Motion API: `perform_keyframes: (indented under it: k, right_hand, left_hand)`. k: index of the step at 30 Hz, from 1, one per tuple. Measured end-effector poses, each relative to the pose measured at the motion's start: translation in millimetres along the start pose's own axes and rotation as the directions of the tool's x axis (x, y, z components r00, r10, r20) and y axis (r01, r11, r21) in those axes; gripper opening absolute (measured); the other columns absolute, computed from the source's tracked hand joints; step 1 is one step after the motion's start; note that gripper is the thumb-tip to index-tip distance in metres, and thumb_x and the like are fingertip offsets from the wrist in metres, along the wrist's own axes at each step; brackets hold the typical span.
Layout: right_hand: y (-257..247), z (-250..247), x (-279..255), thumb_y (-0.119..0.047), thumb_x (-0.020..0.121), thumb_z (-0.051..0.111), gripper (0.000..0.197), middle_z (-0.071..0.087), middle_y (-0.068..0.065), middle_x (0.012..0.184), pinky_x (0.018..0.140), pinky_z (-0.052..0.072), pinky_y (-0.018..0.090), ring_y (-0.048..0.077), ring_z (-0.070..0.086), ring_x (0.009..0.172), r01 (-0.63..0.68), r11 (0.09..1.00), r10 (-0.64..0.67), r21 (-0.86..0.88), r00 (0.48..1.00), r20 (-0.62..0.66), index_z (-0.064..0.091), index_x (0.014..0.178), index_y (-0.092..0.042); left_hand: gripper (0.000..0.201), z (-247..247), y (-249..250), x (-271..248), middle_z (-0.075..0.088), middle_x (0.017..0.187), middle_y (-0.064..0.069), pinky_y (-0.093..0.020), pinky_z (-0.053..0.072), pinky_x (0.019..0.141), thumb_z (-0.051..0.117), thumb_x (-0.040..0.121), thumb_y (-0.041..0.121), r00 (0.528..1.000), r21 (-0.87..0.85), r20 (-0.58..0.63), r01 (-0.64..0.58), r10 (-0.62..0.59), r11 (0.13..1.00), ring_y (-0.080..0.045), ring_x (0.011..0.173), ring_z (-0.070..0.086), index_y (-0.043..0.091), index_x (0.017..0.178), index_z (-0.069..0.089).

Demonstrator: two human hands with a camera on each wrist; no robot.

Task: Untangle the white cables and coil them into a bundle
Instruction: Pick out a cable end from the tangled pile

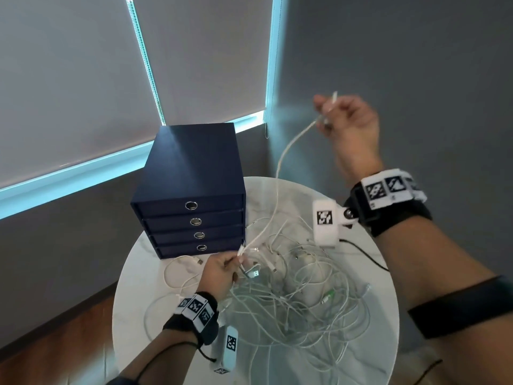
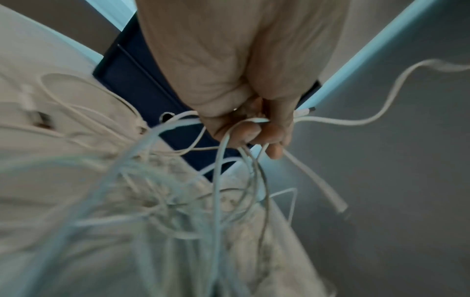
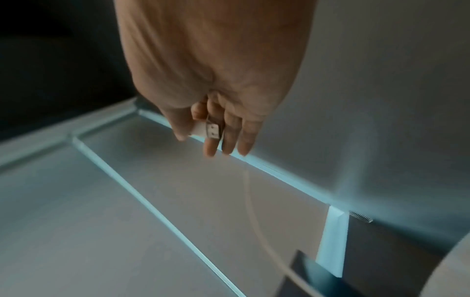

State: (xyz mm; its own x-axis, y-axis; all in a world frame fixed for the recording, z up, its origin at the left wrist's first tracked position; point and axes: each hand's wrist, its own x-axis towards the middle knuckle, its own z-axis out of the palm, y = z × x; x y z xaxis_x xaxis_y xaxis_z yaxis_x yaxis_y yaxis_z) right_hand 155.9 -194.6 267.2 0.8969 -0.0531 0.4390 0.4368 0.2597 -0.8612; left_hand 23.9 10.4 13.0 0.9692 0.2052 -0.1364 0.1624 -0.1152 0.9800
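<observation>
The right hand (image 1: pixel 350 118) pinches a white cable (image 1: pixel 280 162) by its plug end, raised well above the tabletop (image 1: pixel 369 273). The left hand (image 1: pixel 220 270) has its grip closed around that cable's lower stretch, beside the tangle (image 1: pixel 299 301)

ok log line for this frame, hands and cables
left hand: grips cable strands | right hand: raised, pinches cable end | tangle: on table

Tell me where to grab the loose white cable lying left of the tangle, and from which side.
Take the loose white cable by its USB plug, coming from above: the plug lies flat on the round table, clear of the tangle, and gives fingers something rigid.
</observation>
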Motion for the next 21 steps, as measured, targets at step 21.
perform_keyframes:
  k: [21]
  right_hand:
    - [108, 38, -123, -0.003, 0.094, 0.058, 0.013, 0.071, 0.004, 0.078, 0.075, 0.048, 0.015, 0.001, 0.064, 0.068, -0.236, 0.865, 0.457, -0.442, 0.733, 0.504, 0.068, 0.087, 0.001]
  left_hand:
    - [0.017, -5, 114, 11, 0.075, 0.075, -0.007, -0.020, 0.035, 0.039, 0.059, 0.097, 0.007, 0.937, -0.201, -0.207, -0.321, 0.280, 0.926, -0.008, 0.039, 0.040, 0.004, 0.095, 0.075]
